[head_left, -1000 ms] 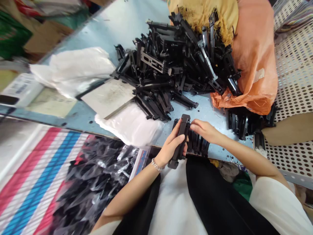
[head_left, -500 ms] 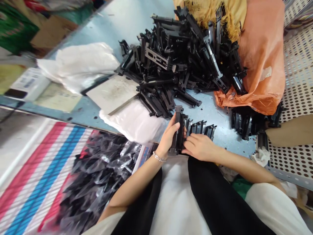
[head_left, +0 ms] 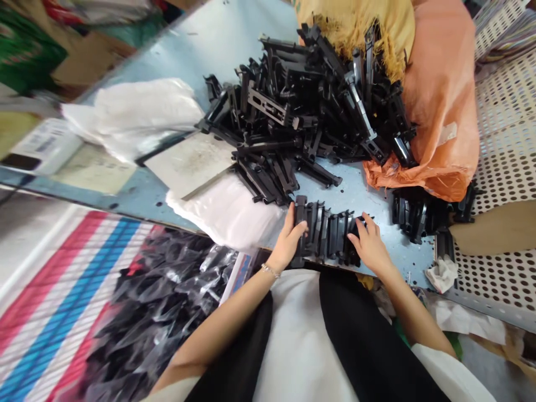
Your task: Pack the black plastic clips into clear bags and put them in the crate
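Observation:
A row of long black plastic parts (head_left: 330, 237) stands side by side along the table's near edge. My left hand (head_left: 288, 243) grips the leftmost part, with its thumb over the top and fingers along the outer side. At the row's right end, my right hand (head_left: 372, 248) has its thumb and fingers around the last parts; some fingertips are hidden behind them. Beyond the row lies a big jumbled heap of similar black parts (head_left: 288, 111).
An orange sack (head_left: 444, 117) and a yellow sack (head_left: 360, 28) lie behind the heap. White plastic bags (head_left: 226, 212) and a flat pale board (head_left: 188, 162) sit to the left. Bagged black items (head_left: 154, 312) are below the table. More parts (head_left: 419, 215) lie at right.
The part that my left hand held raised now stands at the left end of the row. My right hand has moved right, from beside that part to the row's far end.

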`<state>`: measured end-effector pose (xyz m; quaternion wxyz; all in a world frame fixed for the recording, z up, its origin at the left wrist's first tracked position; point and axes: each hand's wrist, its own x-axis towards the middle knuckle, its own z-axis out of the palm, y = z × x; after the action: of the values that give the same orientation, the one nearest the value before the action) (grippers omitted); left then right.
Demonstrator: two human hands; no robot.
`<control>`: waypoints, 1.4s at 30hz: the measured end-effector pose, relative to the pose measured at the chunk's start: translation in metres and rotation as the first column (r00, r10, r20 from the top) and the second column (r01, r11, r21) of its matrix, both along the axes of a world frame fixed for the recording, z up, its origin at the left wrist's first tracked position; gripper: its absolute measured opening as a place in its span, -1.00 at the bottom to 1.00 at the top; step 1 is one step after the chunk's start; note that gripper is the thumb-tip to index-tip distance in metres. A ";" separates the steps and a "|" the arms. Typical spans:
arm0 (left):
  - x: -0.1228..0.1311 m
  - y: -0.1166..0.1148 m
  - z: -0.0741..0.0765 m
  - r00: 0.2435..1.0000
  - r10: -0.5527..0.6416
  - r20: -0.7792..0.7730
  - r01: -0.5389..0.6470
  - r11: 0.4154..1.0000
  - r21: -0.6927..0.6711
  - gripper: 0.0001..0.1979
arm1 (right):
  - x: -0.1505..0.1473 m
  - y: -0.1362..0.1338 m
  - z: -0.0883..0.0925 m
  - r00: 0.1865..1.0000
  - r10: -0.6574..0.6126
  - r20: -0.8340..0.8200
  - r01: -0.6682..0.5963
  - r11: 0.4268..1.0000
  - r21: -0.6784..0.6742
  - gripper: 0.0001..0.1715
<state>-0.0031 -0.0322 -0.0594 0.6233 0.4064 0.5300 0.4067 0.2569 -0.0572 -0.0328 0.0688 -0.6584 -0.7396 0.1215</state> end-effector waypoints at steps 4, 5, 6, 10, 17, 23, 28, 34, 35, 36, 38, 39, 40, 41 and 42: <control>0.026 0.002 0.007 0.938 0.117 0.326 -0.061 0.982 -0.177 -0.15 | 0.011 0.000 -0.006 0.998 0.054 -0.043 -0.053 0.998 0.022 -0.43; 0.029 0.000 0.012 0.919 0.124 0.375 -0.062 0.983 -0.172 -0.19 | 0.007 -0.002 0.000 0.996 0.046 -0.075 -0.042 0.998 0.052 -0.46; 0.030 -0.004 0.017 0.902 0.128 0.413 -0.067 0.985 -0.158 -0.23 | 0.001 -0.005 0.007 0.990 0.035 -0.134 -0.025 0.997 0.073 -0.48; 0.032 -0.026 0.034 0.868 0.176 0.465 -0.180 0.983 -0.036 -0.22 | -0.046 -0.023 0.036 0.781 -0.002 -0.624 -0.135 0.976 -0.172 -0.45; -0.034 -0.029 0.016 0.945 0.247 -0.213 -0.142 0.899 0.414 -0.43 | -0.112 -0.022 0.024 0.254 -0.506 -0.824 -0.242 0.792 -0.560 -0.47; -0.124 0.000 -0.016 0.580 0.158 -0.799 0.238 0.905 0.351 -0.81 | -0.133 -0.010 0.012 0.052 -0.546 -0.836 -0.326 0.782 -0.531 -0.54; -0.150 0.015 -0.014 0.844 0.032 -0.535 0.155 0.941 0.302 -0.74 | -0.158 0.000 0.007 -0.010 -0.609 -0.793 -0.340 0.748 -0.570 -0.56; -0.150 0.013 -0.001 0.899 0.057 -0.433 0.072 0.959 0.275 -0.75 | -0.195 0.022 -0.001 -0.080 -0.588 -0.805 -0.386 0.763 -0.519 -0.55; -0.149 0.011 0.001 0.891 0.071 -0.449 0.068 0.956 0.287 -0.77 | -0.197 0.023 -0.002 -0.088 -0.603 -0.793 -0.394 0.752 -0.528 -0.55; -0.149 0.010 0.004 0.878 0.098 -0.468 0.053 0.953 0.299 -0.79 | -0.197 0.023 -0.002 -0.094 -0.624 -0.776 -0.402 0.737 -0.543 -0.56; -0.150 0.006 0.008 0.845 0.154 -0.513 0.031 0.942 0.333 -0.83 | -0.189 0.019 -0.002 -0.088 -0.669 -0.738 -0.435 0.692 -0.576 -0.57; -0.150 0.005 0.009 0.831 0.167 -0.530 0.039 0.934 0.355 -0.83 | -0.183 0.016 -0.002 -0.078 -0.694 -0.715 -0.468 0.659 -0.589 -0.55; -0.151 0.004 0.010 0.825 0.165 -0.541 0.062 0.924 0.377 -0.82 | -0.177 0.011 -0.002 -0.063 -0.723 -0.688 -0.509 0.617 -0.600 -0.52; -0.152 0.003 0.009 0.825 0.153 -0.543 0.089 0.915 0.393 -0.81 | -0.170 0.006 -0.002 -0.043 -0.754 -0.656 -0.557 0.563 -0.610 -0.47; -0.153 0.003 0.008 0.831 0.143 -0.538 0.102 0.911 0.399 -0.80 | -0.165 0.002 -0.002 -0.022 -0.781 -0.624 -0.597 0.511 -0.618 -0.42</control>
<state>-0.1557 -0.0289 -0.0510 0.3379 0.6227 0.5947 0.3799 0.0918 -0.0554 -0.0345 0.2501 -0.3460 -0.2040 0.8810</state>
